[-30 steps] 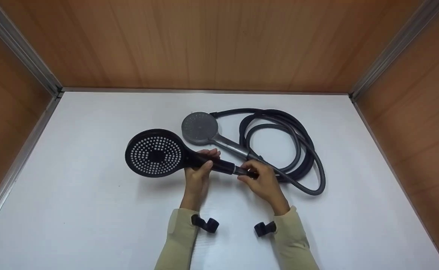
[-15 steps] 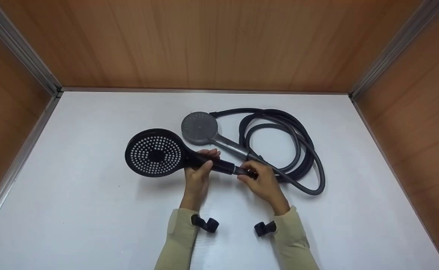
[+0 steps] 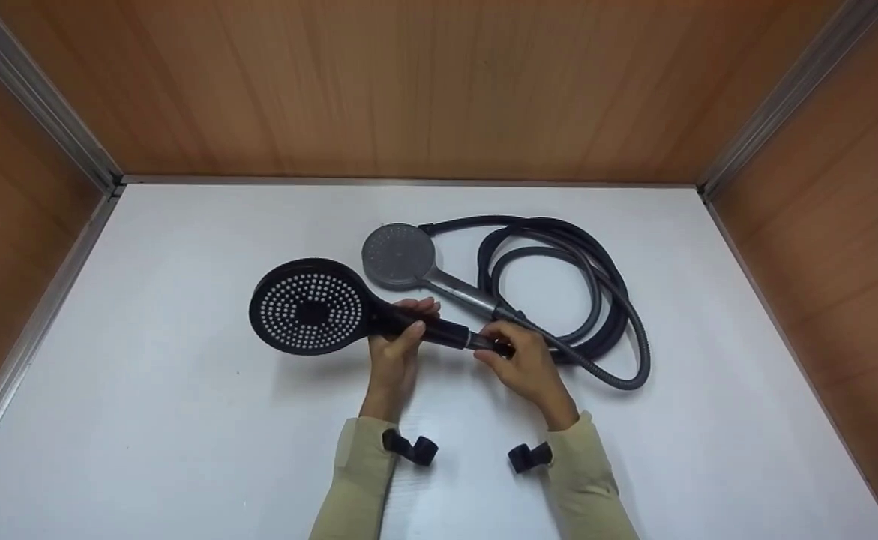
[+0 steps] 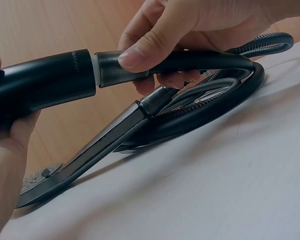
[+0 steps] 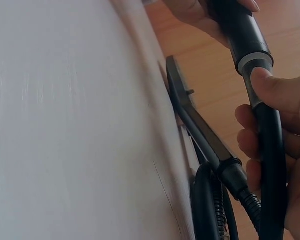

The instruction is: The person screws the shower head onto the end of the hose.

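Note:
My left hand (image 3: 394, 364) grips the handle of a black shower head (image 3: 311, 307), whose round nozzle face points up toward the head camera. At the handle's lower end, my right hand (image 3: 525, 364) pinches the connector (image 4: 122, 69) of a black shower hose (image 5: 271, 165) between thumb and fingers. A pale ring shows where connector and handle meet in both wrist views; how far they are joined cannot be told. Just beyond the hands, a grey shower head (image 3: 400, 256) lies on the table with its own ribbed hose (image 3: 637, 352) attached.
The coiled hoses (image 3: 596, 255) lie overlapping behind and right of my right hand on the white table (image 3: 184, 435). Wooden panels (image 3: 424, 90) with metal edging enclose the back and sides. A small black camera mount sits on each sleeve (image 3: 360, 480).

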Demonstrator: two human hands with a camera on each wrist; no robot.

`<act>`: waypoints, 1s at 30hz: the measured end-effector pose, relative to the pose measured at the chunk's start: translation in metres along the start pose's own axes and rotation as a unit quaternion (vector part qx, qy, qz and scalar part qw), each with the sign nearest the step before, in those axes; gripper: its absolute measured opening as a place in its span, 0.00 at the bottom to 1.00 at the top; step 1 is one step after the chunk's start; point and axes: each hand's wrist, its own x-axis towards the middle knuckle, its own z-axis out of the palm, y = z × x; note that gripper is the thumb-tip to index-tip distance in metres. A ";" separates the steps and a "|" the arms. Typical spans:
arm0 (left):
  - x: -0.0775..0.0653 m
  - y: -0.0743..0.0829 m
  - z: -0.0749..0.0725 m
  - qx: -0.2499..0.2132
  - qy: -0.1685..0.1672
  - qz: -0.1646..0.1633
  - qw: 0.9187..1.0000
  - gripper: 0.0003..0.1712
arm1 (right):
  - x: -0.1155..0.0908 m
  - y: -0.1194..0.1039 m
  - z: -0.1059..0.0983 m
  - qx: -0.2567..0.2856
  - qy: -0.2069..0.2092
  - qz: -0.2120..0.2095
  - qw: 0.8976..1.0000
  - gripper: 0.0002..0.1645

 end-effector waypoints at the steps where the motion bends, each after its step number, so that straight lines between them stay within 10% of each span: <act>1: 0.000 0.000 0.000 0.001 -0.001 0.001 1.000 0.18 | 0.000 0.000 0.000 0.000 0.000 0.001 1.000 0.13; 30: 0.000 0.000 0.001 0.006 -0.007 0.006 1.000 0.18 | 0.001 0.000 0.002 -0.001 0.007 -0.002 1.000 0.14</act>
